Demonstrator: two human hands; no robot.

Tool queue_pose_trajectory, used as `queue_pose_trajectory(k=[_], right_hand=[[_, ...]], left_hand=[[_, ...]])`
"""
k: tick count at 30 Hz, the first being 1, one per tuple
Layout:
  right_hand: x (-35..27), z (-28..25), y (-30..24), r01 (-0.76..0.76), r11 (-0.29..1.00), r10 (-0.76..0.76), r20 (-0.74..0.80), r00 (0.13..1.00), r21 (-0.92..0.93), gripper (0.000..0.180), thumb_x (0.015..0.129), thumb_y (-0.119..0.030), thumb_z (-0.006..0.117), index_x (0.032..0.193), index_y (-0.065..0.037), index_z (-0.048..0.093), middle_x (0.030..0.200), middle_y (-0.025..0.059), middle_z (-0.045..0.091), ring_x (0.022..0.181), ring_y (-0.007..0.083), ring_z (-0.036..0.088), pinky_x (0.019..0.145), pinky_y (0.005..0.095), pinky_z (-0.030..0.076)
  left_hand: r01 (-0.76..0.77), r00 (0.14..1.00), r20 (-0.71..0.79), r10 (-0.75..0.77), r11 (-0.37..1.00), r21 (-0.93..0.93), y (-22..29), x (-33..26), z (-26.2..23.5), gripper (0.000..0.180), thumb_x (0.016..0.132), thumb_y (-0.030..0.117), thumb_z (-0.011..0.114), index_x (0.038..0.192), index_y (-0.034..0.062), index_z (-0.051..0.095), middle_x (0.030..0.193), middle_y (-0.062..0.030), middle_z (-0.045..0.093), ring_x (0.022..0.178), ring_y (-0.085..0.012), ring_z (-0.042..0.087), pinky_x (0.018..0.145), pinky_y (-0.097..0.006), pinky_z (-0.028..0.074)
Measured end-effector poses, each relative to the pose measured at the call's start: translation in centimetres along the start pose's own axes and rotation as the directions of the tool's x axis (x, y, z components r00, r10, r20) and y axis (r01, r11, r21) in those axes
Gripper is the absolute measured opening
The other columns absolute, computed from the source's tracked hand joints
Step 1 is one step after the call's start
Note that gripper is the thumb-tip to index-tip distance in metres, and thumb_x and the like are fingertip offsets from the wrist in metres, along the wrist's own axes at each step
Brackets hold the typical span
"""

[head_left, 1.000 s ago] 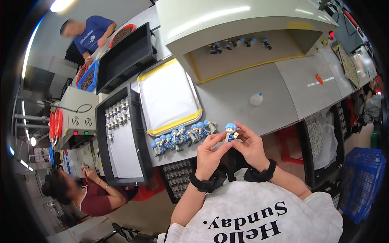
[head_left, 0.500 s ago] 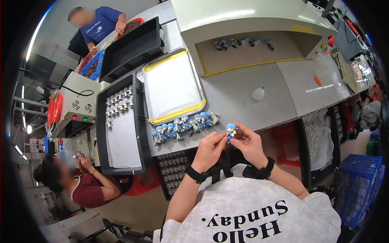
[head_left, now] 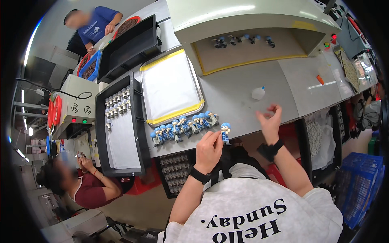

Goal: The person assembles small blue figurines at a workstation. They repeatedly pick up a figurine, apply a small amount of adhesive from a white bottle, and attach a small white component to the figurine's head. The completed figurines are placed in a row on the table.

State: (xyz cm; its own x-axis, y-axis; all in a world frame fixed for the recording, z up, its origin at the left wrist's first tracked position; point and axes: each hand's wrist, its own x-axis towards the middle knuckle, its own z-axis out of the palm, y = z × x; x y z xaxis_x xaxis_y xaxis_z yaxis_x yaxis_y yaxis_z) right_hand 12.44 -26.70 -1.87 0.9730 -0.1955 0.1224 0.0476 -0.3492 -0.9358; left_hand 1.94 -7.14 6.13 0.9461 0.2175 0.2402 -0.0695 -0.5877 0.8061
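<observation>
By the near edge of the table (head_left: 243,77), the right hand (head_left: 270,123) hangs seemingly empty, fingers apart and curled; the left hand (head_left: 208,152) has thumb and fingertips pinched on the side of an upright figure (head_left: 225,135). It looks light, stiff and smooth, perhaps slippery; its body seems a safer grip than its delicate arms.

Blue crates (head_left: 360,182) (right); red stool (head_left: 143,186)

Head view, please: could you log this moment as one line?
left hand: holds figurine | right hand: empty, nearest white bottle
</observation>
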Motion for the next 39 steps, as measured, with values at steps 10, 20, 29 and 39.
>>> queue_pose_trajectory(k=[10,20,29,39], right_hand=[[8.0,0.5,3.5,0.018,0.990,0.030,0.326,0.945,-0.143,0.053,0.068,-0.014,0.078,0.116,-0.004,0.056,0.112,0.0095,0.061,0.101,0.0224,0.057,0.090,0.0347,0.042],[5.6,-0.4,-2.0,0.010,0.958,-0.198,0.638,0.744,0.286,0.033,0.076,-0.002,0.067,0.109,-0.003,0.061,0.108,0.0053,0.059,0.097,0.0148,0.054,0.081,0.0257,0.044],[5.4,-1.8,-7.8,0.236,0.927,-0.362,0.855,0.372,0.290,0.038,0.072,0.005,0.064,0.109,-0.004,0.061,0.101,0.0115,0.062,0.089,0.0255,0.059,0.078,0.0326,0.047],[6.2,-2.3,-9.7,0.477,0.851,-0.384,0.879,0.281,0.219,0.037,0.070,0.006,0.065,0.106,-0.003,0.061,0.097,0.0123,0.060,0.089,0.0308,0.057,0.076,0.0363,0.047]], left_hand=[[0.073,0.996,0.040,-0.074,0.997,0.013,-0.3,1.0,-0.3,0.007,0.079,0.002,0.061,0.082,-0.0022,0.065,0.063,-0.0107,0.053,0.050,-0.0202,0.050,0.048,-0.030,0.039],[0.048,0.996,0.078,-0.050,0.998,0.030,-0.4,1.6,-0.4,0.007,0.076,0.002,0.061,0.079,-0.0017,0.065,0.061,-0.0114,0.053,0.051,-0.0244,0.052,0.048,-0.033,0.040],[-0.058,0.993,0.108,0.048,0.994,0.091,0.1,1.7,-0.7,0.007,0.075,0.000,0.061,0.080,-0.0015,0.065,0.062,-0.0107,0.053,0.051,-0.0241,0.052,0.048,-0.033,0.041],[-0.065,0.992,0.110,0.054,0.993,0.098,0.0,1.6,-0.9,0.005,0.075,0.002,0.062,0.078,-0.0012,0.064,0.062,-0.0104,0.053,0.051,-0.0248,0.053,0.048,-0.034,0.041]])
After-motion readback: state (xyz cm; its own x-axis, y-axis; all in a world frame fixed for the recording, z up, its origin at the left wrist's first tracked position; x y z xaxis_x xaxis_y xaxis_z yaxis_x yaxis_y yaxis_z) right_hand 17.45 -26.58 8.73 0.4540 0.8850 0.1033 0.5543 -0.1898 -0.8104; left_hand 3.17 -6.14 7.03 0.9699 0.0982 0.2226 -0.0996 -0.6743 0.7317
